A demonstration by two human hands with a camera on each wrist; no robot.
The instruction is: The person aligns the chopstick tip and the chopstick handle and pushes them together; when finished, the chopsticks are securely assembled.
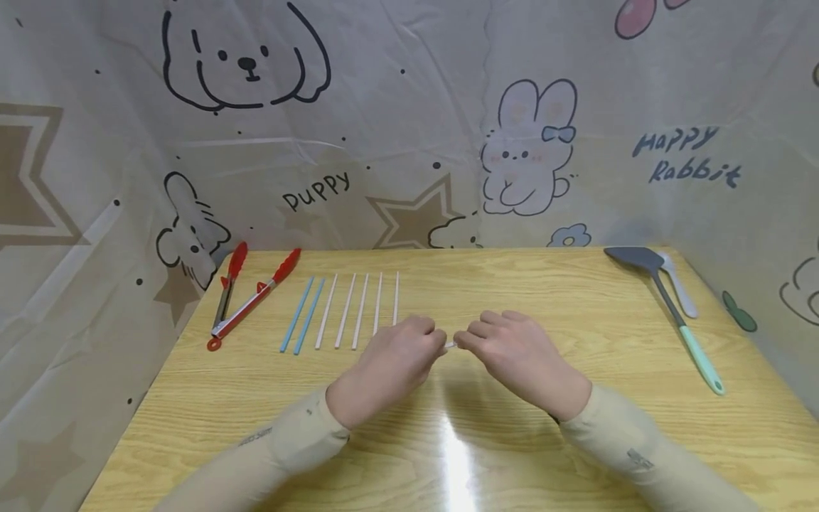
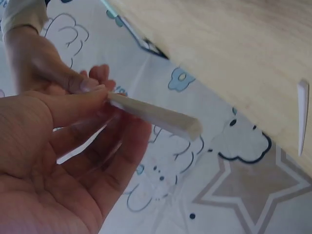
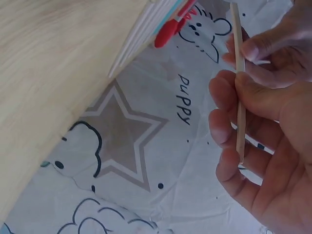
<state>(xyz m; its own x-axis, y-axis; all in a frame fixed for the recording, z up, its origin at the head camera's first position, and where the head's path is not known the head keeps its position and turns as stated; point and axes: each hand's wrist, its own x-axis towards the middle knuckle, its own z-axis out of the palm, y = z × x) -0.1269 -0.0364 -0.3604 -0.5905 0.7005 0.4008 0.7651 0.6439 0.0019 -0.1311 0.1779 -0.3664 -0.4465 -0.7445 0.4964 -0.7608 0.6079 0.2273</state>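
Note:
A pale chopstick (image 3: 241,122) is held lengthwise between both hands above the table. My left hand (image 1: 393,363) pinches it between thumb and fingers, its squared end (image 2: 192,129) sticking out past them. Close beside, my right hand (image 1: 521,359) pinches the same chopstick with thumb and forefinger, other fingers curled along it. In the head view only a short piece of it shows between the knuckles. Several white chopsticks (image 1: 346,313) lie in a row just beyond and left of my left hand, with two blue chopsticks (image 1: 297,313) at the row's left end.
Red-tipped tongs (image 1: 256,302) lie spread at the table's left back corner. On the right lie a spatula (image 1: 668,302) with a mint handle and a pale utensil handle (image 1: 680,284) partly under it. A printed cloth (image 1: 409,142) hangs behind the wooden table (image 1: 512,284).

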